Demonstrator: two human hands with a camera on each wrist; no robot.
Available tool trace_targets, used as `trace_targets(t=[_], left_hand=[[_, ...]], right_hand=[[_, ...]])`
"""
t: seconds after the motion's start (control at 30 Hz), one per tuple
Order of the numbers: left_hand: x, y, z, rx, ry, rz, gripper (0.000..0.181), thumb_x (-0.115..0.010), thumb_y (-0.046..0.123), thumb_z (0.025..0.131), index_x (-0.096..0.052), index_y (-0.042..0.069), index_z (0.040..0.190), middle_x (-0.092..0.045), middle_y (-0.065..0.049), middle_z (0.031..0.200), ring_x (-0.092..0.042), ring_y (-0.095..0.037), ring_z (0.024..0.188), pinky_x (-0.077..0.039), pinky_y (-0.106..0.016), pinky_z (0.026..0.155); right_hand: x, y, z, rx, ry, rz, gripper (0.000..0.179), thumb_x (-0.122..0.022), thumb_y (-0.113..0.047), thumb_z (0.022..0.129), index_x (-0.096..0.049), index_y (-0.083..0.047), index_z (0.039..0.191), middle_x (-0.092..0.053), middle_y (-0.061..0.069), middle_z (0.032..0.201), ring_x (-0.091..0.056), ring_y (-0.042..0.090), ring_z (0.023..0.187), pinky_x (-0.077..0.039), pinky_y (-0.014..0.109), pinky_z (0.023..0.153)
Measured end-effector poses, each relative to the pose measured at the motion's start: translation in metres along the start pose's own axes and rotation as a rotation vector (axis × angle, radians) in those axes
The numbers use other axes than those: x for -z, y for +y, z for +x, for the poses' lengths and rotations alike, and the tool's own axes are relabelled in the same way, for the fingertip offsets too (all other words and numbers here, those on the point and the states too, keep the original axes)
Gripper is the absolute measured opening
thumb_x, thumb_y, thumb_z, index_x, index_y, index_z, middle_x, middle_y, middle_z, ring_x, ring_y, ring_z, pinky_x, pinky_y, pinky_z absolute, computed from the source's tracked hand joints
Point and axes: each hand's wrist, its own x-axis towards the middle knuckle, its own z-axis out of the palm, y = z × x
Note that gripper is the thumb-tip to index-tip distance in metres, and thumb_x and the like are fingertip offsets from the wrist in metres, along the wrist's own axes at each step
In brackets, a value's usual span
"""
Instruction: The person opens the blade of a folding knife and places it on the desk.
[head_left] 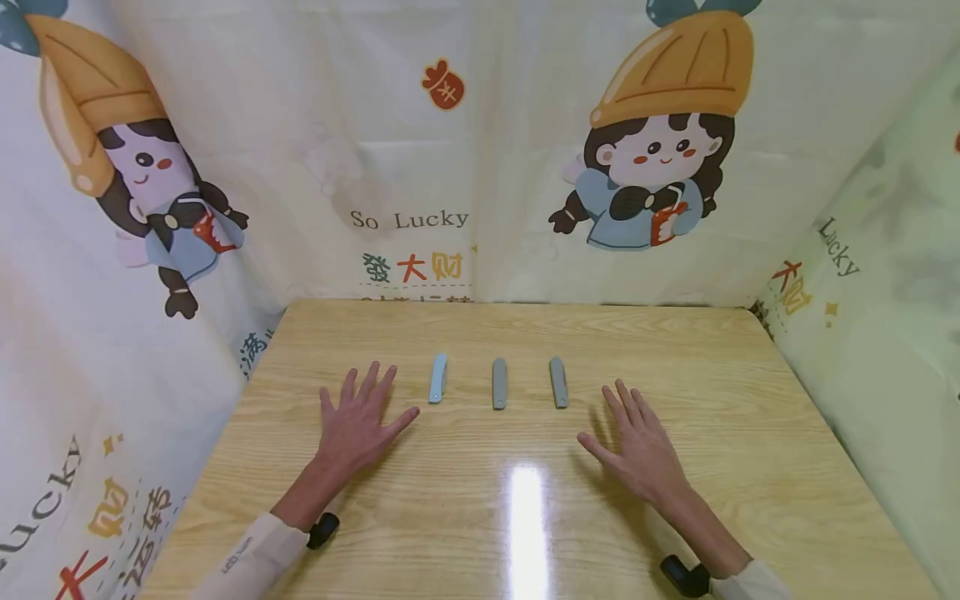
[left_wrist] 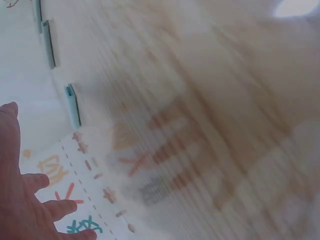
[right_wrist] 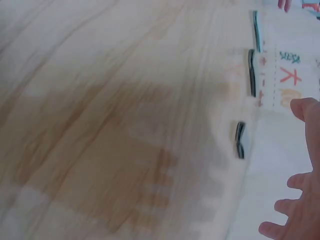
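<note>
Three slim folded knives lie in a row on the wooden table, each pointing away from me. The left folding knife is light blue; the middle folding knife and the right folding knife are grey. Fingers spread, my left hand is over the table to the left of the blue knife. My right hand is to the right of the row, its fingers straight and its shadow on the tabletop. Neither hand holds anything. In the left wrist view the blue knife appears closest to that hand.
The wooden table reaches back to a printed curtain, which also hangs along both sides. A bright light reflection shows on the tabletop near the front. Each wrist wears a small black device.
</note>
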Motion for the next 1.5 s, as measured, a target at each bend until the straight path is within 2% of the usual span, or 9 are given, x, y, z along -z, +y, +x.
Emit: trace_targets(t=[0.17,0.3,0.47,0.67,0.9,1.1,1.2,1.33,1.5], left_hand=[[0.001,0.008,0.008,-0.01,0.031,-0.028,0.086,-0.054,0.069,0.094,-0.039,0.014,0.157,-0.035,-0.016,0.16,-0.027,-0.044,0.144,-0.009,-0.078,0.106],[0.0,0.013,0.013,-0.008,0.056,-0.044,0.081,-0.057,0.064,0.095,-0.044,0.01,0.154,-0.044,-0.016,0.154,-0.035,-0.043,0.139,-0.014,-0.075,0.106],[-0.001,0.021,0.021,0.013,0.072,-0.098,0.073,-0.061,0.057,0.096,-0.052,0.006,0.147,-0.054,-0.018,0.14,-0.045,-0.045,0.128,-0.028,-0.07,0.102],[-0.003,0.035,0.033,0.048,0.015,-0.197,0.06,-0.066,0.046,0.096,-0.062,0.0,0.134,-0.061,-0.02,0.123,-0.054,-0.042,0.114,-0.046,-0.062,0.087],[-0.01,0.047,0.049,0.116,-0.042,-0.317,0.051,-0.067,0.04,0.097,-0.066,-0.001,0.128,-0.062,-0.013,0.112,-0.056,-0.034,0.105,-0.052,-0.05,0.077],[-0.016,0.055,0.062,0.139,-0.033,-0.315,0.05,-0.064,0.04,0.099,-0.067,-0.003,0.125,-0.061,-0.011,0.105,-0.059,-0.028,0.096,-0.054,-0.046,0.071],[-0.02,0.059,0.067,0.154,-0.029,-0.306,0.045,-0.063,0.038,0.1,-0.07,-0.002,0.12,-0.061,-0.011,0.103,-0.059,-0.026,0.091,-0.053,-0.044,0.069],[-0.026,0.063,0.07,0.179,-0.055,-0.268,0.038,-0.063,0.034,0.101,-0.071,-0.001,0.115,-0.06,-0.011,0.098,-0.057,-0.024,0.083,-0.052,-0.043,0.064],[-0.028,0.066,0.072,0.182,-0.051,-0.207,0.031,-0.065,0.026,0.1,-0.071,-0.003,0.11,-0.057,-0.012,0.092,-0.055,-0.024,0.073,-0.052,-0.042,0.061]], right_hand=[[-0.002,-0.013,0.008,0.061,0.062,0.033,0.077,-0.064,-0.048,0.098,-0.037,-0.002,0.155,-0.032,0.02,0.159,-0.029,0.045,0.142,-0.028,0.065,0.109],[-0.005,-0.024,0.013,0.095,0.121,0.074,0.063,-0.066,-0.04,0.099,-0.049,-0.003,0.147,-0.047,0.017,0.149,-0.043,0.04,0.131,-0.038,0.062,0.102],[-0.007,-0.034,0.02,0.097,0.144,0.12,0.049,-0.069,-0.031,0.098,-0.06,-0.002,0.136,-0.059,0.014,0.133,-0.053,0.035,0.121,-0.047,0.056,0.094],[-0.009,-0.042,0.028,0.041,0.108,0.246,0.041,-0.067,-0.027,0.1,-0.062,-0.003,0.132,-0.064,0.009,0.124,-0.06,0.03,0.111,-0.052,0.05,0.084],[-0.019,-0.053,0.041,0.019,0.059,0.346,0.033,-0.065,-0.024,0.101,-0.066,-0.001,0.124,-0.067,0.007,0.113,-0.064,0.025,0.101,-0.054,0.043,0.083],[-0.027,-0.065,0.047,0.02,0.008,0.342,0.026,-0.065,-0.021,0.1,-0.068,-0.002,0.119,-0.069,0.0,0.102,-0.065,0.019,0.094,-0.054,0.04,0.08],[-0.03,-0.071,0.048,0.021,-0.016,0.341,0.017,-0.066,-0.02,0.1,-0.07,-0.007,0.11,-0.068,-0.005,0.094,-0.065,0.014,0.088,-0.054,0.037,0.077],[-0.034,-0.076,0.047,0.032,-0.038,0.343,0.007,-0.066,-0.02,0.1,-0.07,-0.014,0.099,-0.065,-0.011,0.086,-0.062,0.009,0.08,-0.053,0.034,0.071],[-0.04,-0.081,0.049,0.055,-0.061,0.342,0.008,-0.065,-0.02,0.101,-0.07,-0.016,0.096,-0.063,-0.012,0.083,-0.061,0.007,0.077,-0.053,0.032,0.07]])
